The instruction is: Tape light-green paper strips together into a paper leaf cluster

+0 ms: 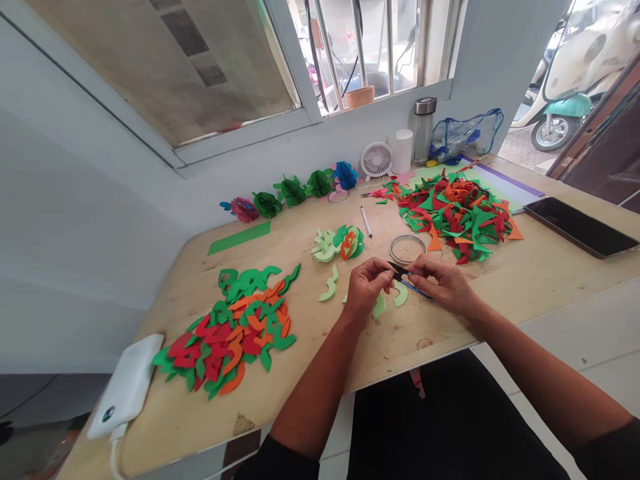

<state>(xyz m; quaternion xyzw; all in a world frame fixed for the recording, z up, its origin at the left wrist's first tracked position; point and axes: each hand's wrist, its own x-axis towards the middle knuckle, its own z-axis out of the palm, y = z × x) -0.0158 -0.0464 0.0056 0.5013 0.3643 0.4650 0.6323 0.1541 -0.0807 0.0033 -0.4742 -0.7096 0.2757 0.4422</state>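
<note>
Near the table's front edge my left hand point(367, 285) pinches a small black piece point(398, 269), thin and flat; its exact kind I cannot make out. My right hand point(443, 281) grips the other end of it with thumb and fingers. Beneath the right fingers shows a slim blue stick-like thing point(418, 290); whether it is held or lies on the table I cannot tell. A pale green curved cutout point(401, 294) lies just below the hands, with another pale green piece point(379, 307) beside the left fingers. A roll of tape point(407, 249) lies just beyond them.
Cut green, red and orange shapes point(235, 327) are heaped at left, scraps point(455, 213) at right. Between them lie pale green cutouts point(325, 245) and a white pen point(367, 221). A phone point(583, 225), power bank point(127, 383), fan point(377, 161) and glass bottle point(423, 130) stand around.
</note>
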